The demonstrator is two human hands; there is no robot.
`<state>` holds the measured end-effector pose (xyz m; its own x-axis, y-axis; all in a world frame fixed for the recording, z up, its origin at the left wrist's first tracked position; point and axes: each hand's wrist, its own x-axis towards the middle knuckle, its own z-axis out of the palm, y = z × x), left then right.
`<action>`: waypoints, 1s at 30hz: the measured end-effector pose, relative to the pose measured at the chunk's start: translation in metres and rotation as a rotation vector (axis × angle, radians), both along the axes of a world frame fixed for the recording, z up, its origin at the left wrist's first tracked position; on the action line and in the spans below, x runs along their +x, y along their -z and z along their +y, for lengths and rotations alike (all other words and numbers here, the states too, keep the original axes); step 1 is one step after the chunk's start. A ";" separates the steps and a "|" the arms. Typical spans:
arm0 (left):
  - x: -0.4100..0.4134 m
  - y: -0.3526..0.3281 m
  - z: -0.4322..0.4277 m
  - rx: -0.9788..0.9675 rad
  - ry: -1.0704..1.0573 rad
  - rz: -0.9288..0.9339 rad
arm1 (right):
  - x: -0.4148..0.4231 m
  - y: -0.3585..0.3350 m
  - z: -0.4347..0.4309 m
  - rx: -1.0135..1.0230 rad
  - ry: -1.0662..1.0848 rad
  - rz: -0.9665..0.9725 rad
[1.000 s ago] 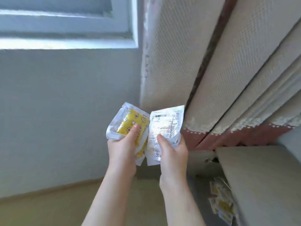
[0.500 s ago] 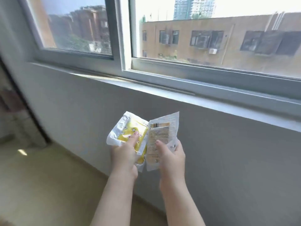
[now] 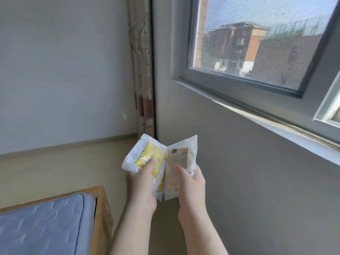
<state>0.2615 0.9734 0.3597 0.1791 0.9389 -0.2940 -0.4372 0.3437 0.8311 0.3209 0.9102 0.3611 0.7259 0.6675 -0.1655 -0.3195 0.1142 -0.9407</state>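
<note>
while in hands [image 3: 145, 183] [image 3: 191, 183], two packets [image 3: 132, 159] [image 3: 182, 157], one yellow-filled

Blue mattress [image 3: 42, 225] on wooden bed frame [image 3: 100, 208]

Glossy plastic packets [image 3: 147, 159] (crinkled), wooden bedframe [image 3: 100, 205]

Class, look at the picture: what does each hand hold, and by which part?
The left hand pinches the yellow packet at its lower half, thumb on front. The right hand pinches the printed packet at its lower half too.
</note>
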 end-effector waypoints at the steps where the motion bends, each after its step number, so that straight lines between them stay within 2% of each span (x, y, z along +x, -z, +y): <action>1: 0.007 -0.001 0.020 0.008 -0.016 -0.006 | 0.009 -0.002 0.021 0.010 -0.033 0.002; 10: 0.055 -0.030 0.186 0.072 -0.200 -0.025 | 0.069 -0.022 0.218 -0.013 -0.287 -0.077; 19: 0.006 -0.024 0.365 0.043 -0.408 -0.029 | 0.025 -0.015 0.412 -0.057 -0.493 -0.078; 25: -0.023 -0.054 0.500 0.081 -0.457 -0.018 | -0.007 -0.037 0.549 -0.003 -0.544 -0.088; 30: -0.023 -0.050 0.594 0.059 -0.461 -0.013 | -0.005 -0.035 0.643 -0.007 -0.570 -0.073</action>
<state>0.2383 1.5675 0.4097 -0.2575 0.9364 -0.2384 -0.5435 0.0636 0.8370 0.3156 1.5536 0.3962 0.2611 0.9560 -0.1338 -0.2628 -0.0630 -0.9628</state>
